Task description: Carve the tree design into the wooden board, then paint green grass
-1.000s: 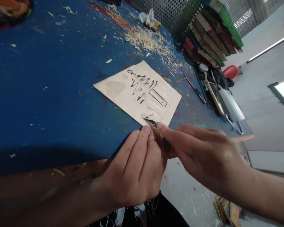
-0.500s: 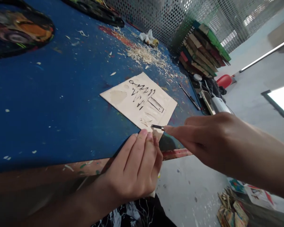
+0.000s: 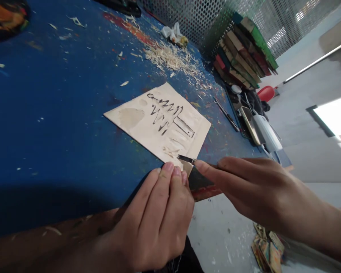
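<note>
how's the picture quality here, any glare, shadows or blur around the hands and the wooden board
Head view: the wooden board and the carving tool tip read fairly sharp; the left hand and right hand look large and slightly soft; a dark shadow lies on the blue table near its front edge; the window at right is blown out white; the scene is tilted and stretched toward the edges.

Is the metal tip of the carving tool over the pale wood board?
Yes, the carving tool in the right hand has its metal tip over the near corner of the pale wood board.
</note>
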`<action>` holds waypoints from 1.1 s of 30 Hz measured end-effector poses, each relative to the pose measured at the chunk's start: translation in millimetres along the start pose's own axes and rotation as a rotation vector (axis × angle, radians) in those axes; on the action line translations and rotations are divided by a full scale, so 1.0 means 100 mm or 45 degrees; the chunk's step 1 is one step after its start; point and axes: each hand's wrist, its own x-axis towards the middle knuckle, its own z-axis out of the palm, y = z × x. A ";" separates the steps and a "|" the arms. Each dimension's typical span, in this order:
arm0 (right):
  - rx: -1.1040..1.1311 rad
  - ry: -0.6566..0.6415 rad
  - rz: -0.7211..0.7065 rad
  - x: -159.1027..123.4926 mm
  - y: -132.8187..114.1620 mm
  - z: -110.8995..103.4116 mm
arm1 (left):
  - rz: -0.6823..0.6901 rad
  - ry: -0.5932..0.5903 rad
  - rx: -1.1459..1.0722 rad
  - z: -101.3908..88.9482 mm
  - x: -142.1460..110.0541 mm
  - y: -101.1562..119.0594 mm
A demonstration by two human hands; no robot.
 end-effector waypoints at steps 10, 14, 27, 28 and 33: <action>0.149 0.160 0.052 0.18 0.08 0.21 | -0.052 0.000 -0.013 -0.01 0.00 -0.01; 0.342 0.167 -0.006 0.12 0.33 0.21 | -0.155 0.028 -0.065 0.00 -0.01 0.03; 0.003 0.765 0.327 -0.36 0.53 0.32 | -0.267 0.108 -0.019 0.04 0.03 0.10; -0.018 0.776 0.440 -0.37 0.61 0.37 | -0.266 0.113 -0.019 0.04 0.03 0.10; -0.007 0.608 0.351 -0.05 0.81 0.47 | -0.325 0.126 -0.013 0.05 0.04 0.13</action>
